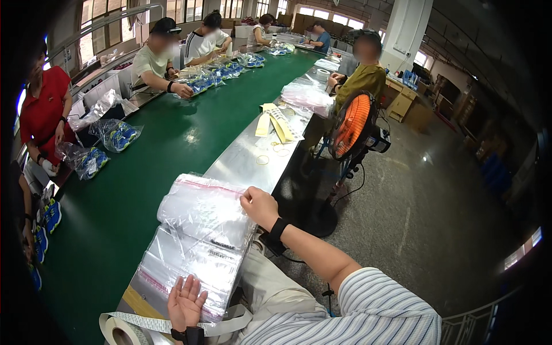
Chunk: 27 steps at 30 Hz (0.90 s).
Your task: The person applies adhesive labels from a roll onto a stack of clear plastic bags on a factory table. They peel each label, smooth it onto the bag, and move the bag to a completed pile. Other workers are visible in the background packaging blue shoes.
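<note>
Clear plastic bags (pixel 204 210) with a pink seal strip lie stacked at the near end of the metal ledge. A second stack of clear bags (pixel 192 261) lies closer to me, partly under the first. My right hand (pixel 260 208), with a black wristband, has its fingers closed on the right edge of the upper bags. My left hand (pixel 187 300) is palm up over the lower stack's near edge. Its fingers are stretched out and hold nothing. Beside my left wrist is a roll of white label tape (pixel 122 332), with its strip running under the wrist.
A green conveyor belt (pixel 155 167) runs along my left, with bagged blue shoes (pixel 204 83) along its far side and several people working there. Yellow-backed label sheets (pixel 276 123) and more bags (pixel 307 98) lie farther along the ledge. An orange fan (pixel 352 125) stands at right.
</note>
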### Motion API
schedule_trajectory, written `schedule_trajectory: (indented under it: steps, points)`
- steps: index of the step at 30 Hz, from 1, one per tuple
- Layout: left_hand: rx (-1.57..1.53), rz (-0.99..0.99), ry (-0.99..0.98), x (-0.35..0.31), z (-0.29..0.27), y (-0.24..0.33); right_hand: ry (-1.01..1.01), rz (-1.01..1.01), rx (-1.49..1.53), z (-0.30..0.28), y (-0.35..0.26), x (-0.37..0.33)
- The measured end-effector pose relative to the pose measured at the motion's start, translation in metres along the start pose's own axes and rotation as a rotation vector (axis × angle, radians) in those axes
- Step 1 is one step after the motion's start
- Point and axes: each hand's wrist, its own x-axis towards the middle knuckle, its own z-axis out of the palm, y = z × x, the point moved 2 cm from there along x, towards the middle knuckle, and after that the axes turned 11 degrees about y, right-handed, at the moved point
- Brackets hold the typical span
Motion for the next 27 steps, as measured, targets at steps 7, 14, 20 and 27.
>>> schedule_trajectory:
  steps: [7, 14, 20, 27]
  points:
    - [-0.026, 0.195, -0.088, -0.011, -0.001, 0.009, 0.049, -0.277, -0.025, 0.001, 0.004, -0.003]
    - [-0.037, 0.449, 0.089, -0.021, -0.014, 0.019, -0.525, -0.099, 0.402, -0.006, -0.004, 0.025]
    - [0.041, 0.437, 0.201, -0.032, -0.018, 0.019, -0.103, -0.236, -0.350, -0.011, 0.004, 0.042]
    - [0.133, 0.453, 0.176, -0.033, -0.022, 0.020, -0.162, -1.459, 0.002, 0.005, -0.090, -0.084]
